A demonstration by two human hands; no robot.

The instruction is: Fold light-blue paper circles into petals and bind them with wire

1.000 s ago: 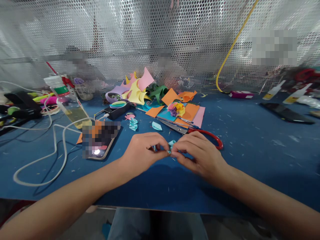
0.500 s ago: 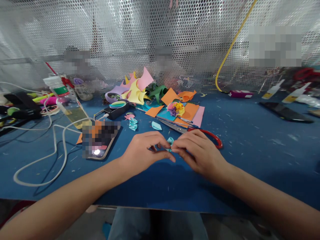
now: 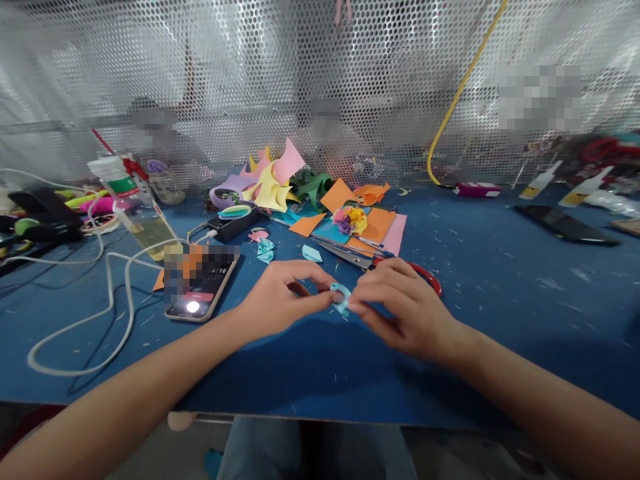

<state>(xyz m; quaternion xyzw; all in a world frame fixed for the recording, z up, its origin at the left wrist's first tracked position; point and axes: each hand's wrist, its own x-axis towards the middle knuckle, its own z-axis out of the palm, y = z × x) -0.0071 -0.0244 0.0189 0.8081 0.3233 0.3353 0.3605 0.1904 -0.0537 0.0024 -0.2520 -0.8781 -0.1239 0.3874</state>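
Between my two hands, above the blue table, is a small curled light-blue paper piece point(image 3: 342, 300). My left hand point(image 3: 285, 297) pinches its left side with thumb and forefinger. My right hand point(image 3: 405, 303) grips its right edge, fingers bent together. Just beyond lie a folded light-blue paper piece point(image 3: 312, 253) and a crumpled light-blue one point(image 3: 265, 250). Red-handled scissors point(image 3: 345, 253) rest behind my right hand, their handles partly hidden by it. A multicoloured paper flower point(image 3: 349, 220) sits on orange sheets point(image 3: 381, 223) farther back.
A lit phone point(image 3: 205, 293) and white cable point(image 3: 127, 300) lie to the left, near a bottle of yellowish liquid point(image 3: 145, 223). Curled paper scraps point(image 3: 270, 187) pile up at the back. Rightward are a dark phone point(image 3: 565, 224), glue bottles point(image 3: 543, 181) and a purple box point(image 3: 477, 190).
The curled light-blue paper has turned and shows more between my fingers. My left thumb has drawn in to pinch it. The view has shifted slightly.
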